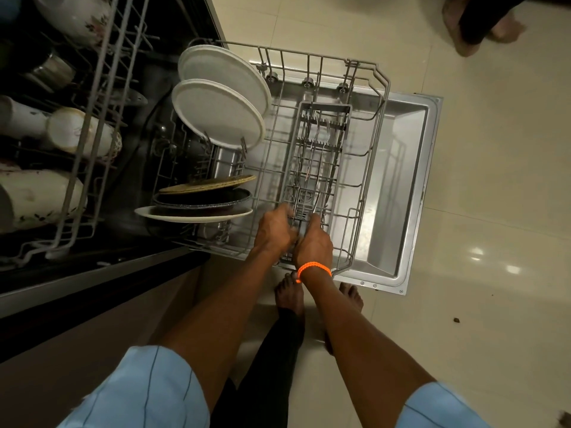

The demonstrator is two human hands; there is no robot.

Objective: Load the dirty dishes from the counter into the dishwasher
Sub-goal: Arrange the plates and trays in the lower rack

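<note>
The cutlery basket (315, 162) sits in the pulled-out bottom rack (364, 168), and I will say where everything is from that basket. Both hands are down at its near end. The left hand (273, 228) is curled round a few thin metal pieces that stick up there, and the right hand (313, 239), the one with the orange band (313, 268) on its wrist, pinches another thin metal piece (315, 202) just beside it. These look like spoons or forks, but they are too small and dark for me to be sure.

More cutlery (318, 139) lies in the far half of the basket. To the left of the basket stand two big white plates (221, 103), and nearer, also to the left, a flat stack of plates (197, 202).

I think the spoons and forks are light, hard and do not bend. They may be wet and slippery. It seems best to hold each one by its long handle and drop it into a slot one at a time. Fork tips can poke, so fingers should stay off the sharp ends.

The plates look heavier and could break if bumped.
</note>
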